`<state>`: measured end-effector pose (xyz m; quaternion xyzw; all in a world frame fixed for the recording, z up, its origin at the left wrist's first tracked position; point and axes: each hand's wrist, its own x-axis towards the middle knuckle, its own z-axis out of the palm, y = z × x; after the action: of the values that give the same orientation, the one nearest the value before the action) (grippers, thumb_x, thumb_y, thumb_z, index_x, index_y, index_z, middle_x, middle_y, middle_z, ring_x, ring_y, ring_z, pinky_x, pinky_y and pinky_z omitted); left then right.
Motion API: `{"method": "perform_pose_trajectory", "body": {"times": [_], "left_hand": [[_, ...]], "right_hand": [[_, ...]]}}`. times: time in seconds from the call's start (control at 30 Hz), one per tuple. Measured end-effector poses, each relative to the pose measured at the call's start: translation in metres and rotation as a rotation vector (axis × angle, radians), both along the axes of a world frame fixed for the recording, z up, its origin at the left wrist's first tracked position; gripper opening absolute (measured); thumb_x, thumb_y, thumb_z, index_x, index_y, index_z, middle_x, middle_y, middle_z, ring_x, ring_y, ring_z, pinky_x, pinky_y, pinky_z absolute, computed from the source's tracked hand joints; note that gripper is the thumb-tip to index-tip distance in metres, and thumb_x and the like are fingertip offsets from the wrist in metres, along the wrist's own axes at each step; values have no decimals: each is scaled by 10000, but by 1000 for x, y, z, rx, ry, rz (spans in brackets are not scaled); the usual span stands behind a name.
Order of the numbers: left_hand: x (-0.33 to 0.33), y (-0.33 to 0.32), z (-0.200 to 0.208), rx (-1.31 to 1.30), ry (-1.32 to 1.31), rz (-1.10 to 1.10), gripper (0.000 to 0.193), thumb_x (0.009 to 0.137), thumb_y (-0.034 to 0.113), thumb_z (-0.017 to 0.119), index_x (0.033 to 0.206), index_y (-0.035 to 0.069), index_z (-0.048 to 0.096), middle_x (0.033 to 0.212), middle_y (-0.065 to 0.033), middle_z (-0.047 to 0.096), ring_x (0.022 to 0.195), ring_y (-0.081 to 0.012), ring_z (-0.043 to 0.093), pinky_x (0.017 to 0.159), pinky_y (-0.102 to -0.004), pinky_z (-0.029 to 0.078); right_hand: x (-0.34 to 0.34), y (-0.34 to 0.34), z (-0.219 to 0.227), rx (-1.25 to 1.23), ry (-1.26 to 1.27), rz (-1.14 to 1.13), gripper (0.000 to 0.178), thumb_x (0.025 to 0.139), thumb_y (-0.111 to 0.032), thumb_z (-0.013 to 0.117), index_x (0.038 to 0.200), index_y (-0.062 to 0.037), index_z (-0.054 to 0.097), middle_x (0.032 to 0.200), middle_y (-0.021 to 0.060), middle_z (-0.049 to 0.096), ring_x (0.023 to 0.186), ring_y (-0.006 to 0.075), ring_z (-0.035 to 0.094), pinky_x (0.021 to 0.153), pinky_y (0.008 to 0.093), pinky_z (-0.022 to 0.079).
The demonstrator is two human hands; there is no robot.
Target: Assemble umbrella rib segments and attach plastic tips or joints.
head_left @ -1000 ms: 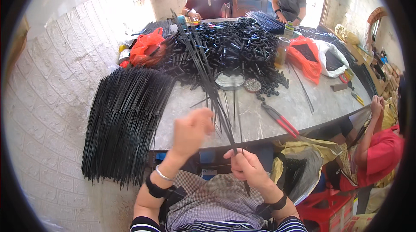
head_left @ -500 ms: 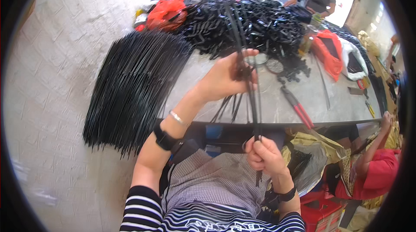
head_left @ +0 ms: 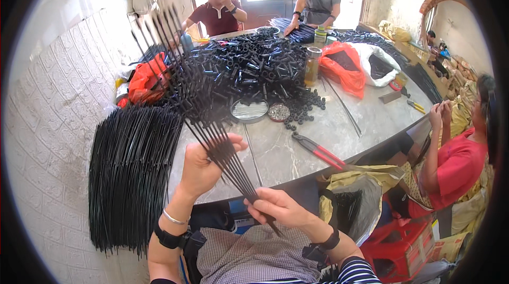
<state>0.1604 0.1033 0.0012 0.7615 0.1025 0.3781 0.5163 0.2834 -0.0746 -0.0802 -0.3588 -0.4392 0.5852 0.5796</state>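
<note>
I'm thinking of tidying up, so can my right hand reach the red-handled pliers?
Probably yes: the right hand pinches black rods, but the pliers lie uncovered on the tabletop, ahead and to its right.

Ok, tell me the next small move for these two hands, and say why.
I'd have the left grip gather the black rods closer together, with the right grip holding their lower part. The rods look tightly bunched at the right grip but fan apart toward their far tips, and the left one is already alongside them partway up.
</note>
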Motion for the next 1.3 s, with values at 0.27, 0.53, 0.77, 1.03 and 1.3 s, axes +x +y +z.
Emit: {"method": "perform_pose_trajectory", "body": {"times": [0.27, 0.53, 0.77, 1.03, 1.3], "left_hand": [[6, 29, -31, 128, 243, -131, 171, 911, -13, 621, 1063, 25, 689, 1064, -96, 721, 1072, -249, 671, 952, -372, 508], [16, 25, -27, 814, 180, 4, 290, 824, -27, 620, 1088, 79, 680, 1178, -82, 690, 1239, -330, 593, 1086, -454, 428], [-5, 46, -115, 827, 542, -213, 603, 743, -12, 607, 1321, 162, 601, 1476, -47, 529, 1479, -313, 340, 1237, -489, 183], [6, 35, -46, 775, 759, -520, 983, 697, 291, 785, 1564, 174, 337, 1645, -113, 265, 1543, -346, 151, 1222, -571, 81], [-10, 37, -104, 667, 661, -439, 894, 680, 575, 849, 1421, 179, 544, 1613, -126, 312, 1532, -361, 162, 1226, -512, 101]], "right_hand": [[-3, 14, -41, -86, 27, 65, 175, 1045, -134, 508, 1150, -14, 580, 821, -15, 527, 747, 66, 509, 688, 236, 447], [9, 21, -65, -95, -41, -68, 182, 1015, -100, 569, 1119, 22, 655, 964, 61, 695, 893, 112, 646, 862, 270, 528], [-31, 31, -160, -219, -135, -35, 177, 979, -95, 630, 1066, 38, 707, 976, 47, 735, 934, 108, 661, 864, 279, 523], [-28, 37, -114, -238, -202, -266, 175, 957, -111, 662, 1063, 11, 731, 893, 38, 751, 848, 73, 655, 779, 254, 529], [-14, 35, -164, -363, -749, -349, 180, 916, -51, 641, 1066, 15, 716, 889, 185, 732, 785, 267, 716, 714, 329, 535]]}}
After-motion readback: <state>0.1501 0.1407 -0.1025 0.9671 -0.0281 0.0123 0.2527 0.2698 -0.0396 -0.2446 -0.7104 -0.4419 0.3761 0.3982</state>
